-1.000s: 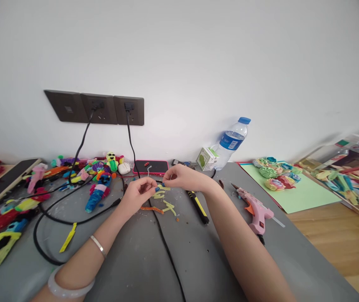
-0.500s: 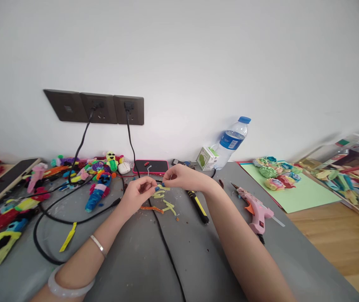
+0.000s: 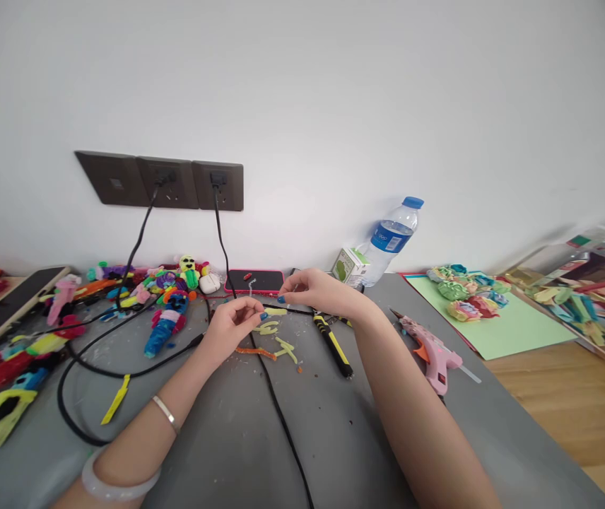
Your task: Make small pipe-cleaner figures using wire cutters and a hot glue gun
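Observation:
My left hand (image 3: 233, 324) is closed in a pinch, thumb against fingertips, above the grey table. My right hand (image 3: 307, 291) is also pinched, a short gap to the right and slightly higher. Whatever lies between either set of fingertips is too small to make out. Just under the hands lie short yellow-green fuzzy strips (image 3: 284, 348) and an orange fuzzy strip (image 3: 256, 351). Pliers (image 3: 333, 346) with black and yellow handles lie beside my right wrist, partly covered by it.
A pink glue gun (image 3: 430, 352) lies right of my right forearm. Behind stand a water bottle (image 3: 391, 240) and a small green-white box (image 3: 350, 266), near a phone (image 3: 254, 281). Fuzzy figures (image 3: 167, 322) and black cables (image 3: 281, 417) spread leftward; paper flowers (image 3: 472, 290) lie at right.
My right hand has drawn away from my left, a little up and to the right, opening a gap between the fingertips. My left hand has stayed nearly still.

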The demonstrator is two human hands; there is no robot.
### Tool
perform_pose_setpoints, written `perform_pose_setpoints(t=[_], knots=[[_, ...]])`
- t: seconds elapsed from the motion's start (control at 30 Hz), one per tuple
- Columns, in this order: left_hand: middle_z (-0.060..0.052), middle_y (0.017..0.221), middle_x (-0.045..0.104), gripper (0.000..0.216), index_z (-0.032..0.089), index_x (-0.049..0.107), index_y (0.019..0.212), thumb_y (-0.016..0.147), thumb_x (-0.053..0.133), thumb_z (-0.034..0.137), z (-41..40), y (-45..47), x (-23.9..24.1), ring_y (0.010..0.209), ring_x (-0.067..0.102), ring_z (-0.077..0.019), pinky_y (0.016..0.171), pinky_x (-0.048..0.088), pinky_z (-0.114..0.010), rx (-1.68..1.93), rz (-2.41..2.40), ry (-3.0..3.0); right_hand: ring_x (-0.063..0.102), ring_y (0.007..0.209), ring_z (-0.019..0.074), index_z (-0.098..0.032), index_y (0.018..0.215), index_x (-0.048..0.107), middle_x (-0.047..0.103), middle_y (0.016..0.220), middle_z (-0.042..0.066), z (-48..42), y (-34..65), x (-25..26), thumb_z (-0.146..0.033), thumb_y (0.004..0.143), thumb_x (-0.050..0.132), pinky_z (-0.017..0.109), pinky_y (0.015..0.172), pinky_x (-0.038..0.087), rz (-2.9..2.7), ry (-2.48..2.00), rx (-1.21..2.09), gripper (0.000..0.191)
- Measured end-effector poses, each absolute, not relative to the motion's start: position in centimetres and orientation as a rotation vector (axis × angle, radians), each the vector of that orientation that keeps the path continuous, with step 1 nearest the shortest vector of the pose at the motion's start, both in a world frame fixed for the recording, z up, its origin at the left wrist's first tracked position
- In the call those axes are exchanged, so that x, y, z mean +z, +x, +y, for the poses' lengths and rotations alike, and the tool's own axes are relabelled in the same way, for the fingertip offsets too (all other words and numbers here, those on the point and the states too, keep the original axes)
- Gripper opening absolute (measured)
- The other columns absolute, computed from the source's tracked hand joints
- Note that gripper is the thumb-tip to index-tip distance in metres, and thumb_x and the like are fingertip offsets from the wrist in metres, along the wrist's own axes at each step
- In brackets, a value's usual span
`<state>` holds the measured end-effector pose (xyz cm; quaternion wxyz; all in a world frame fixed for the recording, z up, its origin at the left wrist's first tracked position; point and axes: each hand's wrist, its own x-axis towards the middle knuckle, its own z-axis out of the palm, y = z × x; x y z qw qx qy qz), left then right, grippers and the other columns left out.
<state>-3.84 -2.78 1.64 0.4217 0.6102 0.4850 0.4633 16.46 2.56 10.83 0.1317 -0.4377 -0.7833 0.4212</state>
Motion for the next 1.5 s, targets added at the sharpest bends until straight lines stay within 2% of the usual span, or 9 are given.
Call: perform_pose_setpoints(t=[0.23,0.47,0.77,0.97,1.2,1.5], knots=[[0.004,0.06,0.04,0.018,0.017,0.063,0.078,0.076,0.065,0.035,-3.0,-3.8,2.2,0.056,0.038,-0.0112,0.053,0.032,-0.022,1.202,1.255,1.492,0.05,0.068,0.0134,-0.015,0.085,0.069,0.063,0.079,0.002,2.6,16.9,11.0,-0.034,0.076,0.06,0.025,0.059,0.036,-2.253,-1.271,1.192,0.023],[0.005,0.06,0.038,0.01,0.018,0.063,0.078,0.08,0.061,0.028,-2.9,-3.8,1.8,0.057,0.038,-0.0114,0.054,0.032,-0.022,1.247,1.254,1.578,0.05,0.069,0.0139,-0.016,0.085,0.066,0.063,0.08,0.002,2.6,16.5,10.7,-0.036,0.081,0.056,0.025,0.061,0.036,-2.265,-1.241,1.205,0.023],[0.003,0.065,0.041,0.006,0.021,0.06,0.082,0.085,0.055,0.018,-3.8,-4.0,2.4,0.062,0.042,-0.013,0.062,0.037,-0.025,1.567,1.449,1.792,0.052,0.07,0.0136,-0.015,0.082,0.064,0.065,0.083,0.004,2.7,16.0,10.7,-0.037,0.088,0.05,0.025,0.065,0.04,-2.118,-1.278,1.329,0.026],[0.003,0.067,0.043,0.008,0.021,0.059,0.082,0.086,0.054,0.016,-4.1,-4.0,2.5,0.063,0.044,-0.0131,0.062,0.038,-0.024,1.616,1.466,1.885,0.051,0.069,0.013,-0.013,0.086,0.064,0.061,0.079,0.003,2.6,15.3,10.6,-0.038,0.089,0.048,0.024,0.063,0.04,-2.027,-1.152,1.476,0.03],[0.005,0.064,0.044,0.005,0.02,0.059,0.083,0.085,0.057,0.016,-3.7,-4.1,2.0,0.059,0.044,-0.0115,0.057,0.038,-0.023,1.658,1.442,1.817,0.052,0.071,0.0139,-0.014,0.088,0.068,0.062,0.081,0.004,3.1,15.0,9.4,-0.041,0.09,0.049,0.024,0.064,0.04,-1.996,-1.118,1.539,0.034],[0.004,0.066,0.047,0.014,0.02,0.058,0.079,0.084,0.056,0.007,-4.1,-4.0,2.9,0.059,0.045,-0.0102,0.056,0.038,-0.021,1.74,1.397,2.122,0.051,0.069,0.0124,-0.016,0.08,0.065,0.064,0.083,0.002,2.8,14.7,9.5,-0.044,0.088,0.056,0.024,0.065,0.039,-2.008,-0.972,1.585,0.03]])
